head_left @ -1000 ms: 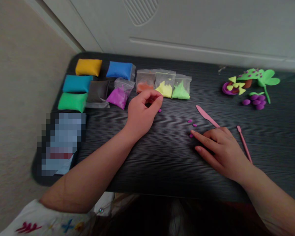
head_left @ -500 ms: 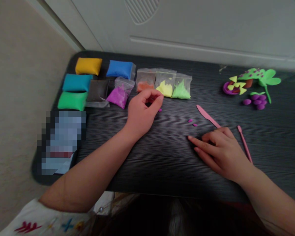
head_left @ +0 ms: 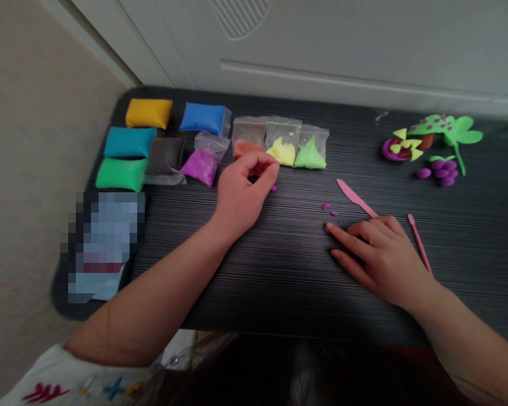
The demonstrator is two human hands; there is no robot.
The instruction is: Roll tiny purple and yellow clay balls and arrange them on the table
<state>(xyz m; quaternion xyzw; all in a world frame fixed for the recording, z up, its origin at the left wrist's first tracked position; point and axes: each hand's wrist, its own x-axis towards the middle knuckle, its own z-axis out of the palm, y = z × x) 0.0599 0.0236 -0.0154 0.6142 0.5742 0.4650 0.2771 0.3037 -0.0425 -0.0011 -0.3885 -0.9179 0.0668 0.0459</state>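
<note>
Right of the pink clay knife (head_left: 355, 197), the purple grape cluster (head_left: 444, 172) looks formed; left of it, slim purple clay bits (head_left: 326, 207) lie unjoined. The right hand (head_left: 392, 265), loosely open, fingertips one bit; the left hand (head_left: 241, 197) pinches shut, perhaps on nothing; I cannot tell.

You can read no text, label, brand, number or sign in this view. At the left of the frame, the screen (head_left: 108, 231) is covered by coarse pixel blocks, so you cannot tell if any writing stands on it.
</note>
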